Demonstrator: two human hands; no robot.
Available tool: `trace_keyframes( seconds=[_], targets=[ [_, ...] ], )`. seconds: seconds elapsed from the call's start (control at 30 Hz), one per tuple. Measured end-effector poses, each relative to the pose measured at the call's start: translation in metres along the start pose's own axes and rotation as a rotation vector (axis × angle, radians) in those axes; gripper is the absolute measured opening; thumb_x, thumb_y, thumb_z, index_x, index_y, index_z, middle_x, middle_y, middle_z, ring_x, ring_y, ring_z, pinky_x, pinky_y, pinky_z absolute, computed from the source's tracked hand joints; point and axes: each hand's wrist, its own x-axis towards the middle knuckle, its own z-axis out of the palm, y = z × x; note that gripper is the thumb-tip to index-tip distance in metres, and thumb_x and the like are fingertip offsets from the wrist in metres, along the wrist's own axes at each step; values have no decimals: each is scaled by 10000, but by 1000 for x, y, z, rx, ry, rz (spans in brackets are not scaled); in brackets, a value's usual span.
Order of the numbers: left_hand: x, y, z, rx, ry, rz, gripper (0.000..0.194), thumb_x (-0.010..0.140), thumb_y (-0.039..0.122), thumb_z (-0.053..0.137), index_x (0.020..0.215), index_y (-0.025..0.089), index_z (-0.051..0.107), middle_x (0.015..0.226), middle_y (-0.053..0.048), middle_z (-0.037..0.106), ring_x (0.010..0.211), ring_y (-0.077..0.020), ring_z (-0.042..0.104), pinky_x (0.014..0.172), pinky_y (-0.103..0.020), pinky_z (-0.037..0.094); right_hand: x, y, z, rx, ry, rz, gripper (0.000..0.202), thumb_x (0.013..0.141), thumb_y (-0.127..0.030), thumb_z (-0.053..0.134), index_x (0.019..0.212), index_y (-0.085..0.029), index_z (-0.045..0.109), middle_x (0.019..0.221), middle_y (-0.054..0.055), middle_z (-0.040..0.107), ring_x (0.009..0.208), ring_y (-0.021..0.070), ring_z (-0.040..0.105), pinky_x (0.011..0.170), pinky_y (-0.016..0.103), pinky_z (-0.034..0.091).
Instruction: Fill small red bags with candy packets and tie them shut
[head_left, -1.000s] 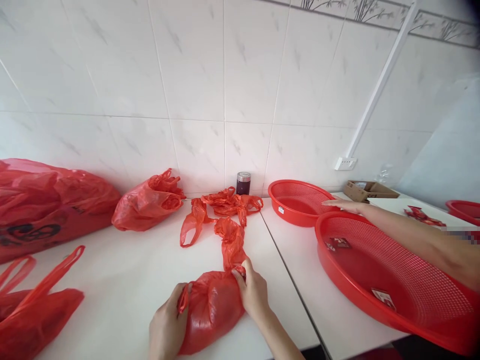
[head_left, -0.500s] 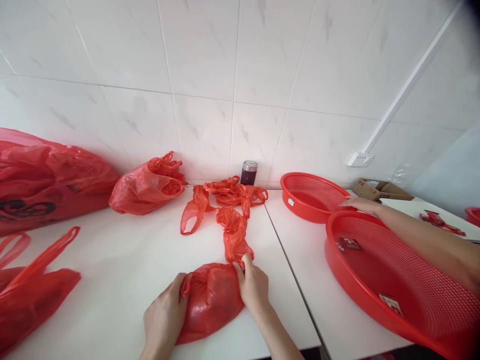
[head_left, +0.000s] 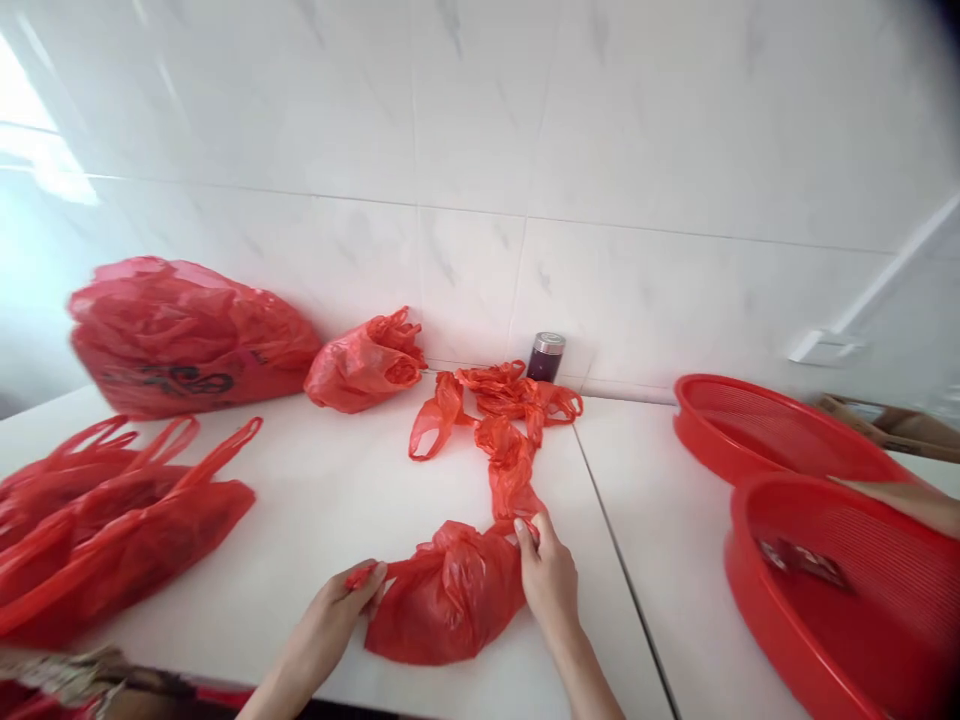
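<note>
A filled red plastic bag (head_left: 457, 595) lies on the white table near its front edge. My left hand (head_left: 337, 610) pinches the bag's left handle, which stretches out from its side. On the opposite side, my right hand (head_left: 547, 570) is closed on the other handle. Just behind the bag, a crumpled red bag (head_left: 508, 462) reaches back to a loose pile of thin red bags (head_left: 499, 385). What is inside the held bag cannot be made out.
Filled red bags (head_left: 127, 530) with upright handles stand at left; a large red bag (head_left: 195, 345) and a smaller bundle (head_left: 364, 365) rest by the wall. A dark flask (head_left: 545, 357) stands behind. At right are red baskets (head_left: 757, 600) and another person's hand (head_left: 900, 500).
The view has swung left, showing more bags there. My hands have drawn the bag's handles out to the sides, and the bag has changed shape.
</note>
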Motion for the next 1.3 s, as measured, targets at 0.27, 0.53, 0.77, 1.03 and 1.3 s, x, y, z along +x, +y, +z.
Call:
trace_keyframes(
  seconds=[0.27, 0.53, 0.77, 1.03, 1.3],
  targets=[
    [-7, 42, -3, 335, 544, 314, 328, 892, 329, 408, 1183, 256, 541, 1263, -87, 548, 1132, -254, 511, 969, -430, 366, -6, -18, -1, 151, 47, -212, 385, 908, -572, 379, 715, -243, 328, 526, -45, 496, 452, 135, 458, 474, 216, 349],
    [6, 73, 34, 445, 52, 292, 108, 770, 254, 577, 812, 233, 674, 819, -51, 684, 804, -260, 614, 719, -375, 431, -6, -23, -8, 440, 40, -117, 361, 844, -585, 525, 872, -229, 473, 748, 45, 681, 689, 206, 659, 618, 273, 488],
    [-18, 104, -50, 188, 73, 237, 259, 849, 439, 513, 872, 195, 598, 795, -8, 648, 736, -168, 596, 657, -281, 463, -4, -11, -7, 512, 20, 30, 526, 829, -610, 521, 1165, -208, 475, 750, 19, 688, 659, 197, 668, 655, 316, 504],
    [-104, 100, -193, -384, 349, -32, 519, 814, 458, 636, 1184, 107, 539, 928, -50, 699, 874, -209, 662, 795, -369, 528, -8, -5, 15, 427, -176, -46, 503, 797, -629, 540, 1050, -196, 505, 771, 34, 675, 639, 193, 667, 644, 321, 525],
    [-182, -6, -288, -302, 533, -312, 563, 818, 498, 599, 1202, 97, 504, 915, 0, 698, 840, -172, 642, 773, -336, 501, -31, -38, 72, 255, -456, -80, 469, 797, -629, 546, 1008, -209, 553, 759, 40, 683, 659, 197, 687, 647, 297, 565]
  ],
)
